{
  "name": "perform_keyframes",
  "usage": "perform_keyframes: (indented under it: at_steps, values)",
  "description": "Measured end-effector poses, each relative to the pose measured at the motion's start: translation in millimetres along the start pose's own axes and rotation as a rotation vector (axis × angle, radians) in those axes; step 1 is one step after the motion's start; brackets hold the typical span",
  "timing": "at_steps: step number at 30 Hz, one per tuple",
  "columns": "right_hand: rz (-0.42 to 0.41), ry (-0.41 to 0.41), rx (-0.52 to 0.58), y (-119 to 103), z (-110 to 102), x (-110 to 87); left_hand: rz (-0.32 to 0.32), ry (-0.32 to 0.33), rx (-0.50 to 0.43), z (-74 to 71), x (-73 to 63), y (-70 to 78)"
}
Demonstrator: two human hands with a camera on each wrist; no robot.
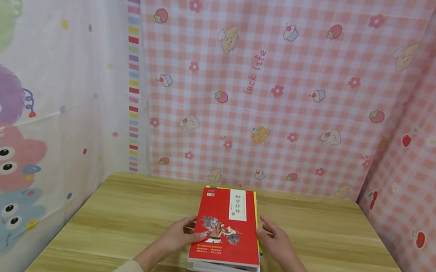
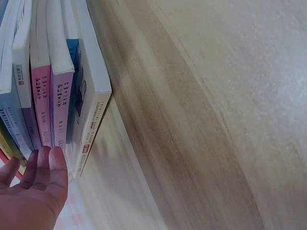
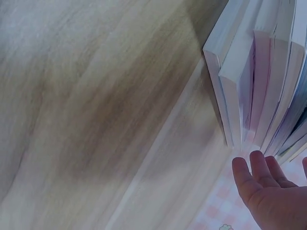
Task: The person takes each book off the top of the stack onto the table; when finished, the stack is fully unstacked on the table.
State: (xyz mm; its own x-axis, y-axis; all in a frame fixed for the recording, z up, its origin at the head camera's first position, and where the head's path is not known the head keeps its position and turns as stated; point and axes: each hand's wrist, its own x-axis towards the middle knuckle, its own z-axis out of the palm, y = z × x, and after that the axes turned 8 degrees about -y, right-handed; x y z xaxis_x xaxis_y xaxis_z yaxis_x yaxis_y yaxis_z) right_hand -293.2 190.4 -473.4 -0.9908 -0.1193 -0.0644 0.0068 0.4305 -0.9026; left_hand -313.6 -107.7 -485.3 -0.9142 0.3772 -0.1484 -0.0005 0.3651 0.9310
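A stack of books lies in front of me, topped by a red paperback book (image 1: 224,235) with a white title panel and a small illustrated scene. My left hand (image 1: 181,232) is at the stack's left side, its thumb over the edge of the red cover. In the left wrist view, its fingertips (image 2: 56,155) rest against the pink and purple spines (image 2: 42,103). Along the opposite side, my right hand (image 1: 273,241) has its fingers extended beside the stack. The right wrist view shows those fingertips (image 3: 256,160) close to the pale page edges (image 3: 261,91).
The stack stands on a wood-grain table (image 1: 139,209). Behind it hangs a pink checked curtain (image 1: 288,118); a white cartoon-print cloth (image 1: 73,86) closes off the left and another checked cloth (image 1: 426,186) the right.
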Motion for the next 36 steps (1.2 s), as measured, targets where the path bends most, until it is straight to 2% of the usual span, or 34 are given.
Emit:
perform_keyframes:
  at_steps: [5, 12, 22, 32, 36]
  values:
    - [0.000, -0.004, -0.008, -2, 2, -0.4, 0.012, -0.014, -0.009, -4.5, -1.0, -1.1]
    - [0.040, -0.019, -0.015, -2, 4, -3.2, 0.033, 0.002, -0.041, -10.2, -0.6, -2.0]
    - [0.020, -0.059, 0.001, -2, 7, -8.8, 0.002, 0.006, -0.111, -11.8, -4.5, -1.8]
    - [0.071, -0.090, 0.065, 3, 6, -9.0, 0.065, -0.015, -0.183, -7.3, -9.7, -3.6]
    - [0.075, -0.093, 0.089, 5, 6, -9.9, 0.080, 0.015, -0.208, -6.0, -9.1, -0.4]
